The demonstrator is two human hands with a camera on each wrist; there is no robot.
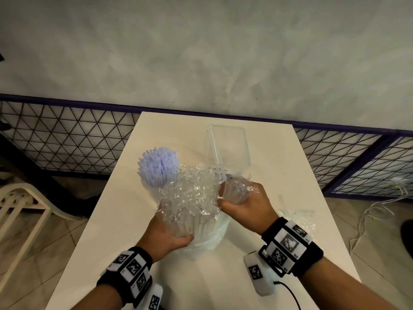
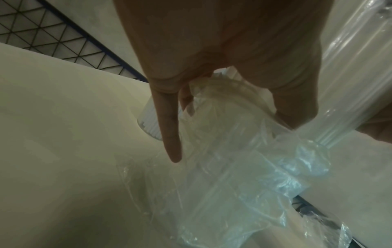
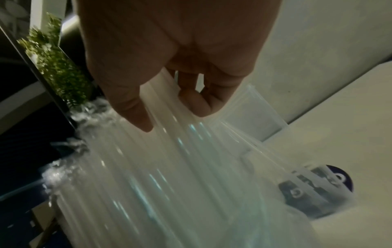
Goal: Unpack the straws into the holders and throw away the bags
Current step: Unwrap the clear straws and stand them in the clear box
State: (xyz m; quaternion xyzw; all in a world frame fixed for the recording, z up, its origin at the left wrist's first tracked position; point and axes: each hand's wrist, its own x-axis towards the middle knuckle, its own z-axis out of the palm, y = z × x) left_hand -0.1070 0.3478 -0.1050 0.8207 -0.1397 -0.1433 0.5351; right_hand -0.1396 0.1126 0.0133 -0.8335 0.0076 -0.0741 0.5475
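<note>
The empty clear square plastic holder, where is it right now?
In the head view the clear square plastic holder stands at the table's far middle, right of the holder of pale purple straws, just beyond the right hand.

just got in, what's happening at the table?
A person is unpacking straws. The left hand grips the lower end of a bag of clear straws; the right hand grips the straws at its top. One holder already holds purple straws; the clear holder looks empty. Another bag lies on the table.
</note>
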